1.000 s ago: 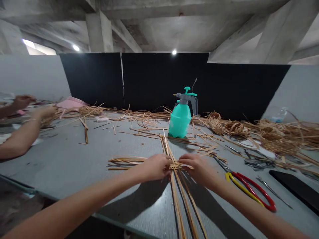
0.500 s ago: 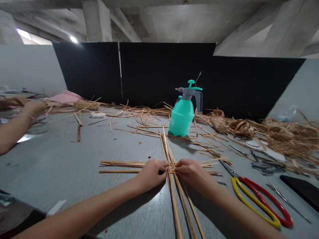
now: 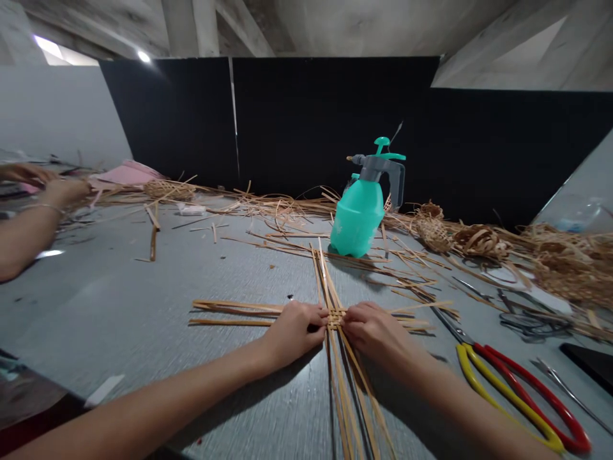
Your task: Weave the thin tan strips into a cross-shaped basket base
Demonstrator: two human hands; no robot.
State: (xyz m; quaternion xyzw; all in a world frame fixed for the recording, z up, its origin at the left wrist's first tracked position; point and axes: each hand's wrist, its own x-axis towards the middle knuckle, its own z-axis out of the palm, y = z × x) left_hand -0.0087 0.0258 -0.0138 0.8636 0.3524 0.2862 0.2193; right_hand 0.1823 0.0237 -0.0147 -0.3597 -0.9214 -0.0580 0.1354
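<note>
Weave: woven patch of flat cane strips [image 3: 336, 317] lies just below the middle of the frame, flat on the grey desk [image 3: 96, 313].

Progress: only the small central crossing is interlaced. Long loose strip ends [image 3: 234, 313] stick out unwoven on all 4 sides, and no wall or rim is raised.

Left grip: left hand [image 3: 293, 333] closes on the patch's left edge, with its fingers [image 3: 318, 316] pressing the strips against the desk.

Right grip: right hand [image 3: 376, 332] closes on the right edge in the same way, so the 2 hands sit just apart with the patch clamped between them.

Nearby: teal pressure spray bottle [image 3: 358, 217] stands upper centre, beyond the strips. Red-and-yellow-handled shears [image 3: 507, 393] and tweezers [image 3: 569, 396] lie lower right.

Scraps: a heap of cane offcuts [image 3: 565, 262] and small woven pieces [image 3: 479, 243] line the far right of the desk. A pink sheet [image 3: 127, 174] lies upper left.

Co-worker: another person's 2 hands [image 3: 67, 191] work at the left edge of the frame, well apart from the patch.
</note>
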